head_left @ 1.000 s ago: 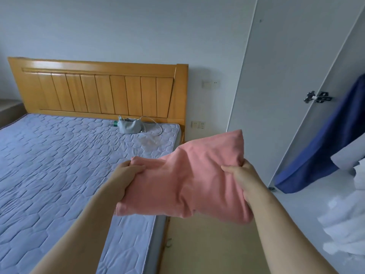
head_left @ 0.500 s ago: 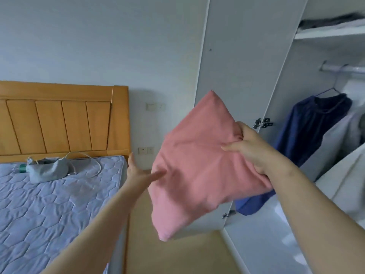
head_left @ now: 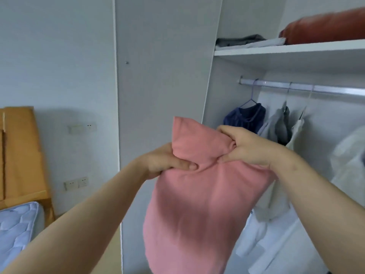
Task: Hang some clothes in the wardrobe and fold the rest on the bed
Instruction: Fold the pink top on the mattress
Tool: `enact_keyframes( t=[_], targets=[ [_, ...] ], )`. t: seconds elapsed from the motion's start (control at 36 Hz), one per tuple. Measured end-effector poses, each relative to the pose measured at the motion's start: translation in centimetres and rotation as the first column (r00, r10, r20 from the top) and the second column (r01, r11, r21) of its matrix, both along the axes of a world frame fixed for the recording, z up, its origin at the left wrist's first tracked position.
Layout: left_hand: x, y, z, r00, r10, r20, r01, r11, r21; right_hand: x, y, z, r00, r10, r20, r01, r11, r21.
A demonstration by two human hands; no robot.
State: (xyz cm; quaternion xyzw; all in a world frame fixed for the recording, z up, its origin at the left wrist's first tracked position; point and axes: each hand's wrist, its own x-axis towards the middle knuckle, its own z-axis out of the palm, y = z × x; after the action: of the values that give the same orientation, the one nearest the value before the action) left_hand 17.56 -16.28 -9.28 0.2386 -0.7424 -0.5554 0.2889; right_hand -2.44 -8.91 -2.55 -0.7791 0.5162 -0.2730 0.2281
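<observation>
A folded pink garment [head_left: 197,204] hangs in front of me, held up before the open wardrobe. My left hand [head_left: 166,162] grips its upper left edge, thumb laid across the front. My right hand [head_left: 248,147] grips its upper right edge, the cloth bunched in the fingers. Behind it, the wardrobe rail [head_left: 316,89] carries a dark blue garment [head_left: 246,118] on a hanger, a grey garment [head_left: 280,127] and a white one [head_left: 296,131]. The bed [head_left: 17,222] shows only as a mattress corner at the lower left.
The open wardrobe door [head_left: 164,76] stands just left of the garment. A shelf [head_left: 286,50] above the rail bears folded grey clothes [head_left: 241,41] and a rust-red bundle [head_left: 324,26]. The wooden headboard [head_left: 21,155] is at the far left. A pale garment [head_left: 351,167] fills the right edge.
My view has swung right from the bed to the wardrobe interior. My left hand, which had let go, grips the pink garment again, and both hands hold it higher.
</observation>
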Motion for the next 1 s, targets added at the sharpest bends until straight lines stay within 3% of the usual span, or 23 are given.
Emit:
enact_keyframes(
  t=[0.25,0.42,0.5,0.56,0.69,0.78,0.83,0.92,1.0],
  targets=[
    [-7.8,-4.7,3.1,0.999,0.005,0.039,0.002,0.983,-0.185,-7.5,-3.1,1.7,0.991,-0.121,-0.059,0.113,0.987,-0.115],
    [-11.1,-7.6,5.4,0.98,0.094,0.178,-0.028,0.939,-0.342,-10.4,-5.1,1.8,0.97,-0.242,-0.022,0.232,0.949,-0.213],
    [-12.4,-8.6,7.0,0.988,0.132,0.076,-0.097,0.931,-0.353,-11.5,-6.0,2.2,0.94,-0.325,0.102,0.341,0.894,-0.29],
    [-13.1,-9.3,8.2,0.991,0.123,-0.047,-0.131,0.956,-0.262,-12.4,-6.6,2.4,0.891,-0.387,0.237,0.447,0.837,-0.316],
    [-13.5,-11.3,11.3,0.967,-0.012,-0.253,-0.012,0.996,-0.092,-14.5,-7.4,2.5,0.581,-0.462,0.67,0.712,0.687,-0.143],
    [-13.5,-12.2,13.4,0.934,-0.101,-0.344,0.092,0.995,-0.042,-14.8,-7.4,1.8,0.377,-0.415,0.828,0.615,0.781,0.112],
    [-13.5,-12.2,14.7,0.907,-0.137,-0.398,0.136,0.99,-0.031,-14.6,-7.6,1.0,0.305,-0.385,0.871,0.447,0.866,0.226],
    [-14.1,-12.4,16.2,0.89,-0.154,-0.43,0.147,0.988,-0.049,-13.7,-7.6,1.0,0.278,-0.235,0.931,0.187,0.964,0.187],
    [-14.7,-13.3,17.5,0.891,-0.148,-0.43,0.139,0.989,-0.051,-12.7,-7.0,2.6,0.249,-0.128,0.96,0.174,0.981,0.086]
  ],
)
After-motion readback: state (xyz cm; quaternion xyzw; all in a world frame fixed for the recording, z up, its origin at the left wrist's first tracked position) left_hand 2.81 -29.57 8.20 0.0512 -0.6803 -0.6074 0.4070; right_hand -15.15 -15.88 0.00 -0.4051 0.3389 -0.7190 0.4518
